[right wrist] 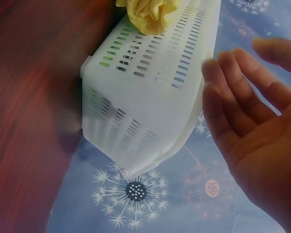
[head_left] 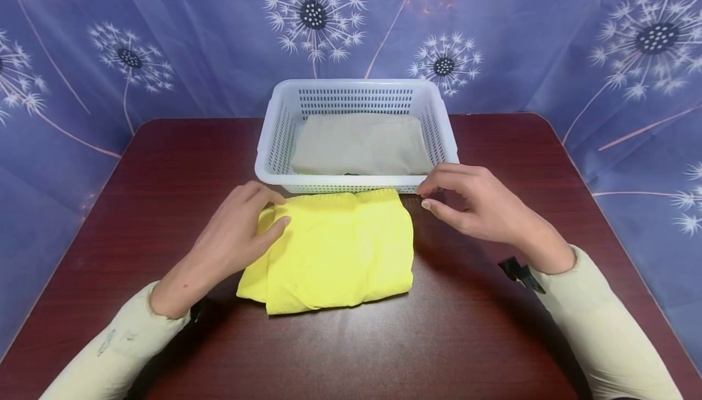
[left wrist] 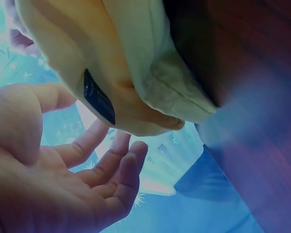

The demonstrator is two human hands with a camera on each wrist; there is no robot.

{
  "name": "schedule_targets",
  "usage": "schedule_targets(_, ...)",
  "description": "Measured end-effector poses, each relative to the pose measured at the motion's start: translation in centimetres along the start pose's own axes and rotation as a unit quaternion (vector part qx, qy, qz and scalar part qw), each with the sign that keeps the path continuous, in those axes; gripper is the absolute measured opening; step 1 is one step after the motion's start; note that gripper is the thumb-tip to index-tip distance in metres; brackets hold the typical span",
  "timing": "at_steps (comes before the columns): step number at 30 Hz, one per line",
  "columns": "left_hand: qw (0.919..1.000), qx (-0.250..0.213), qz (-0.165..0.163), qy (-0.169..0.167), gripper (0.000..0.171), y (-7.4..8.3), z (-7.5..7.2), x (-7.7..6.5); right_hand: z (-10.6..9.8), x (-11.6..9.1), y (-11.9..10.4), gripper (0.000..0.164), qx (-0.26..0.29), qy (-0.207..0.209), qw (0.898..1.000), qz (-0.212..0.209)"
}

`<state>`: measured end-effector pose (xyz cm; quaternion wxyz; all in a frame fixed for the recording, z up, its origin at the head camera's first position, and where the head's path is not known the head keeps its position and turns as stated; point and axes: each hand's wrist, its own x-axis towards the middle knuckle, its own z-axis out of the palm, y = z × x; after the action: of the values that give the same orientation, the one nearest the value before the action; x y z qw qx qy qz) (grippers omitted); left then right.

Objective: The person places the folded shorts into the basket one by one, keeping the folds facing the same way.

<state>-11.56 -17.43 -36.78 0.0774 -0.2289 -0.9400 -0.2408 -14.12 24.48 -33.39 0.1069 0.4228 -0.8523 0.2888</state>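
Note:
A folded yellow garment [head_left: 334, 253] lies on the table in front of the basket, its far edge close against the basket's front. Over its far left corner is my left hand [head_left: 238, 226], thumb and index finger apart at the fabric. The left wrist view shows a dark label [left wrist: 99, 97] on the garment beside those fingers. My right hand [head_left: 474, 199] hovers at the front right corner of the white basket [head_left: 263, 144], holding nothing, its fingers loosely bent. Inside the basket sits a folded light grey cloth [head_left: 362, 144].
The dark red wooden table [head_left: 466, 333] carries the basket at its far edge. Behind and on both sides hangs a blue curtain [head_left: 208, 34] with dandelion prints. A black strap [head_left: 521, 275] shows at the right wrist.

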Motion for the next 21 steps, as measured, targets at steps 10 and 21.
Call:
schedule_targets(10,0.9981,-0.008,-0.044,-0.043,0.048,-0.49,-0.14,-0.17,0.35,-0.34,-0.38,0.025,0.016,-0.082,0.996,0.021)
schedule_targets(21,0.9913,-0.021,-0.076,-0.105,0.065,-1.07,-0.27,-0.12,0.97,-0.28,-0.64,0.041,0.021,-0.186,0.98,0.072)
